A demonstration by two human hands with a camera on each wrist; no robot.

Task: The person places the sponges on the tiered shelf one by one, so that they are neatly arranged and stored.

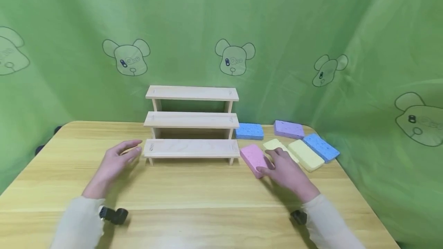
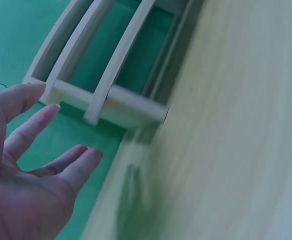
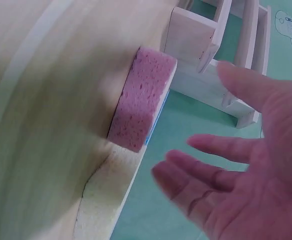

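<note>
Right hand (image 1: 286, 170) loosely spread near pink sponge (image 1: 253, 157), left hand (image 1: 115, 160) likewise beside wooden shelf (image 1: 191, 120), both empty

Wood-grain table (image 1: 194, 193), three-tier shelf (image 1: 190, 148) standing toward back! Right of it, sponges: pink sponge (image 1: 253, 156) up front, two yellow sponges (image 1: 306, 154) beside, blue sponge (image 1: 249, 131) behind, purple sponge (image 1: 288, 129), second blue one (image 1: 321, 147) at right edge!

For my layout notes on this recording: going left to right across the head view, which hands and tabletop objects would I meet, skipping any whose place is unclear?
Left hand, three-tier wooden shelf, pink sponge, purple sponge, rightmost blue sponge.
</note>
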